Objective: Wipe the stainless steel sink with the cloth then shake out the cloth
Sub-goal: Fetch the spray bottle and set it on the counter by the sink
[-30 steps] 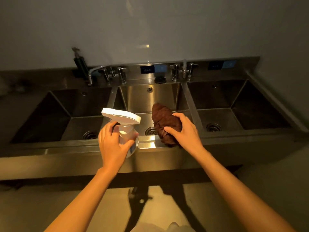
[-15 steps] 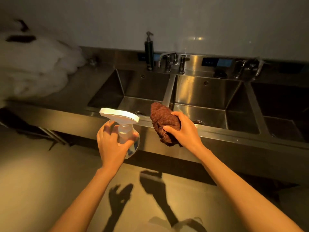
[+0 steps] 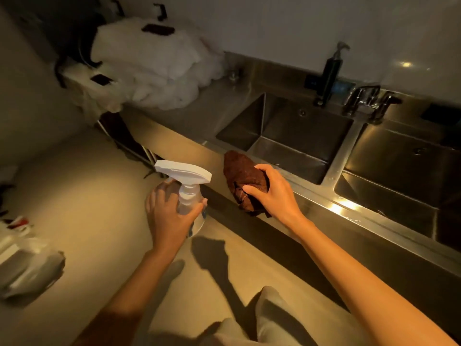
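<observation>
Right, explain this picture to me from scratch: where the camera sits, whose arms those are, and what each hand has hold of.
There is no machine here. A person wears one wide-angle camera on the head, so it looks forward and down along their own two bare arms; that bends the scene at the edges. The left hand grips a clear plastic spray bottle with a white trigger head. The right hand holds a bunched dark brown cloth at the front edge of a long stainless steel sink unit. The unit has rectangular basins side by side. A dark pump dispenser and metal taps stand along its back ledge. A heap of white fabric lies at the far left end.
</observation>
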Tool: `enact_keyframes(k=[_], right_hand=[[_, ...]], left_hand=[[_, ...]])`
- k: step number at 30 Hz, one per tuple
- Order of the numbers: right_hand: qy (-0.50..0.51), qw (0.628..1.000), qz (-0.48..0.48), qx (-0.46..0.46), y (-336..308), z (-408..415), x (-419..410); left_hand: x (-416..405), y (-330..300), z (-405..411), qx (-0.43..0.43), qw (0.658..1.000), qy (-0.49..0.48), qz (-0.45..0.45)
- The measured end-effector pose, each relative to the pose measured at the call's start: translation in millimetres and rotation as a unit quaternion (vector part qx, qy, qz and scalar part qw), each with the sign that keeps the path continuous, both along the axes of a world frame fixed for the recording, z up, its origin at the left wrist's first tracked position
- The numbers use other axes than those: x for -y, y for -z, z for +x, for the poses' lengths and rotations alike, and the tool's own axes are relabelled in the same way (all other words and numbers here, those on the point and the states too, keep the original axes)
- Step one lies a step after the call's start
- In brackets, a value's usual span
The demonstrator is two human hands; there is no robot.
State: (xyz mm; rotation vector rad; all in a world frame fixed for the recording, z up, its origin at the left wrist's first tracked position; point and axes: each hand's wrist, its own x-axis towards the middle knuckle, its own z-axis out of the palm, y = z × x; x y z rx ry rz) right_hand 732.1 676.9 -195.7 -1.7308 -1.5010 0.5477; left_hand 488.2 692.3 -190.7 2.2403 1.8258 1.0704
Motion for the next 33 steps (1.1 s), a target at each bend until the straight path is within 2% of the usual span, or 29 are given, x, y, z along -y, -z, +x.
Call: enact_keyframes(k=[6,14,22,25,33], right_hand=[[-0.07,0.998,0.001,0.007,-9.5,-3.0,-64.2],[-0.118,0.993,0.013,0.003,-29.2,20.6,-154.4],[-0.169,0.986,-0.011,-0.012,-17.7,20.0,-212.5],[-0.181,0.983,-0.017,-0.012,-12.3,10.7,-232.9],[-0.197,0.979,-0.036,-0.038,0.2,-36.7,-285.3]], left_hand=[[-33.3,-1.7,-1.6,0.004,0.997,-0.069,-0.019],[-91.0,-20.9,26.9,0.057,0.988,-0.138,-0.039],[-138.2,-14.3,38.4,0.05,0.985,-0.147,0.074],[-154.3,-13.5,34.7,0.034,0.981,-0.18,0.056],[-207.7,-0.5,-9.2,0.082,0.978,-0.191,0.01]])
